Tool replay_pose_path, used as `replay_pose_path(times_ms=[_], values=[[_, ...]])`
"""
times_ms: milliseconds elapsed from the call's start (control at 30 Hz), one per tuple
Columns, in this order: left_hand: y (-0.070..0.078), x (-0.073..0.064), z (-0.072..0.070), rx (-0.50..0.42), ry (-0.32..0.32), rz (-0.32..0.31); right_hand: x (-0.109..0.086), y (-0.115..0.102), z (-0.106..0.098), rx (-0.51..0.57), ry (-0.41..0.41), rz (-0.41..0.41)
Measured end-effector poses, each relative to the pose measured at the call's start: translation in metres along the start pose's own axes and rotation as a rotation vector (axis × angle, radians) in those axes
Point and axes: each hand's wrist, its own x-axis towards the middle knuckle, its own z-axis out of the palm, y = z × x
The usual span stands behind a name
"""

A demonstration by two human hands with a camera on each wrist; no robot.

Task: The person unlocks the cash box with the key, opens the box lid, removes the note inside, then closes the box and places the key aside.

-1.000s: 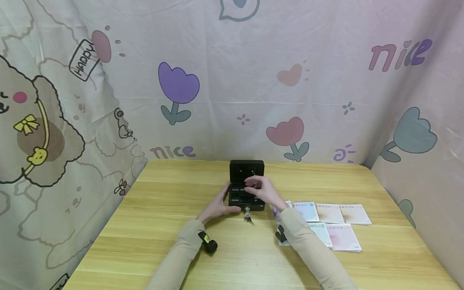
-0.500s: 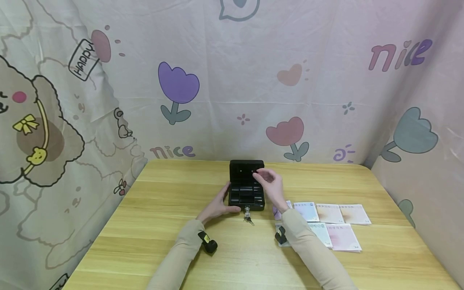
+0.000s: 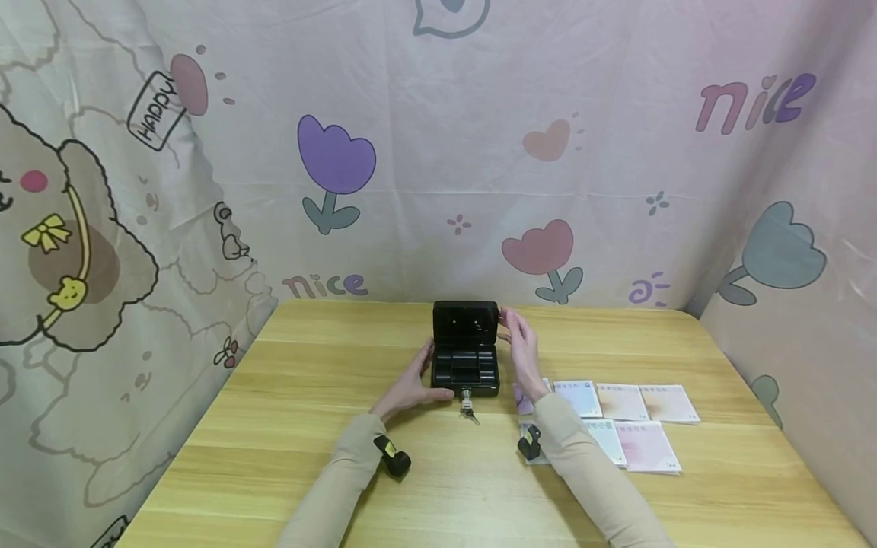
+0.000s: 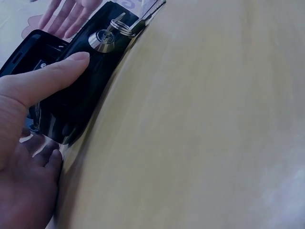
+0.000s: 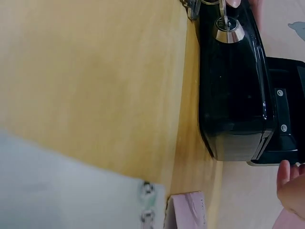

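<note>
A small black cash box (image 3: pixel 485 390) stands on the table with its lid (image 3: pixel 466 323) raised and its divided tray showing. Keys on a ring (image 3: pixel 469 411) hang from the front lock, whose silver cylinder (image 4: pixel 102 41) shows close up in the left wrist view. My left hand (image 3: pixel 407 390) grips the box's left front corner, thumb on the front face and fingers along the side. Beside the lid's right edge is my right hand (image 3: pixel 524 354), fingers extended. Its fingertips (image 5: pixel 284 171) are right at the lid's edge in the right wrist view, partly hidden behind the lid in the head view.
Several stacks of pastel paper notes (image 3: pixel 648 447) lie in two rows right of the box, some under my right forearm. A purple note stack (image 3: pixel 526 399) is nearest the box. A printed cloth (image 3: pixel 425 152) hangs behind the wooden table (image 3: pixel 308 365).
My right hand has moved from over the tray, past the lid's inner face, to the outer right edge of the lid. My left hand has stayed on the box.
</note>
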Motion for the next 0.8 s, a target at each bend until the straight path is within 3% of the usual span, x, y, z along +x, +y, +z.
replay_pose_path(times_ms=[100, 267, 567, 800], values=[[0.000, 0.001, 0.000, -0.042, -0.006, 0.025, -0.003, -0.006, -0.001, 0.075, -0.048, 0.030], [0.004, 0.000, 0.001, -0.082, 0.028, 0.004, -0.004, -0.005, -0.003, 0.119, -0.088, 0.051], [0.027, 0.014, 0.006, -0.215, 0.172, 0.072, -0.003, -0.002, -0.004, 0.097, -0.119, 0.121], [0.038, 0.023, 0.008, -0.245, 0.282, 0.018, -0.004, -0.006, -0.004, 0.101, -0.133, 0.175]])
